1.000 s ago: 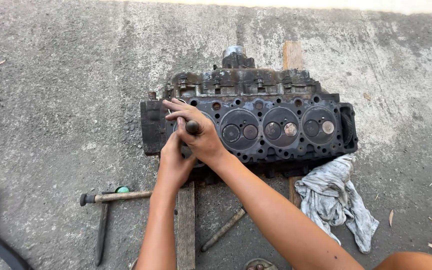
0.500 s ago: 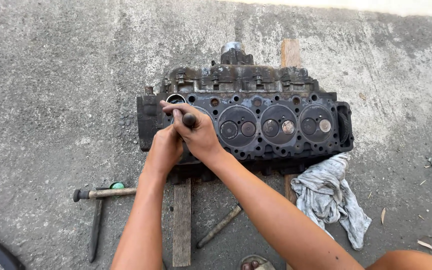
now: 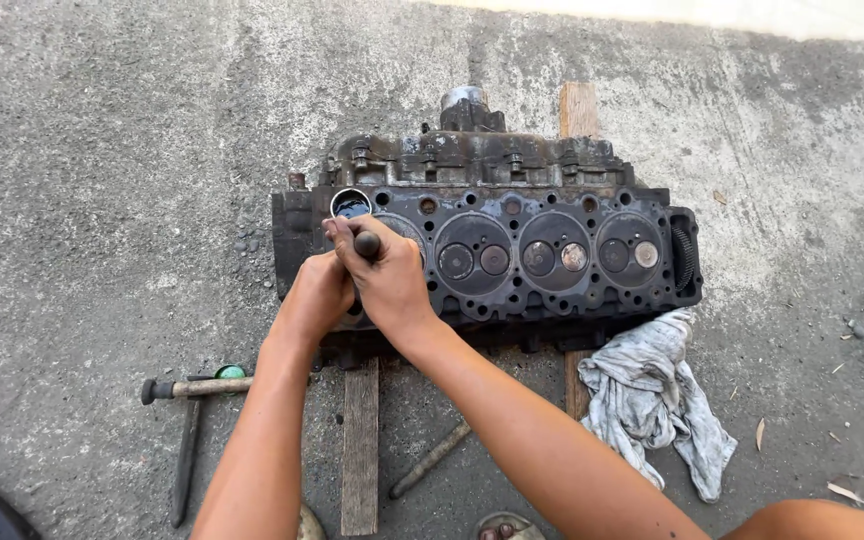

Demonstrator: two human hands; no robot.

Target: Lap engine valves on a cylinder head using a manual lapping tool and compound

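1. Two bare hands meet over the left end of the dark, grimy cast-iron cylinder head (image 3: 512, 250), which lies on the concrete floor (image 3: 102, 200) propped on two weathered wooden planks (image 3: 360, 440).
2. Right hand (image 3: 387, 280) is clenched around a short dark round-ended tool handle (image 3: 366, 243), whose tip pokes out above the knuckles; the grip looks firm.
3. Left hand (image 3: 317, 295) presses against the right from the side, fingers curled in; whether it grasps the same handle or only braces it cannot be told.
4. Doing this well probably calls for keeping the handle square to the head's face, with even pressure from both palms so it does not wobble or skid off.
5. Three combustion chambers with paired round valves (image 3: 474, 260) show clearly; the leftmost is almost wholly covered by the hands.
6. What the tool's working end touches is hidden beneath the palms.
7. Nearby lie a rusty wooden-handled hammer (image 3: 197, 387), a thin dark metal bar (image 3: 186, 460), a rusty rod (image 3: 430, 460) and a crumpled grey-white rag (image 3: 652, 400).
8. Cut off at the frame's lower edge are a curved black object at the left corner and something at the foot of the planks, too little shown to name.
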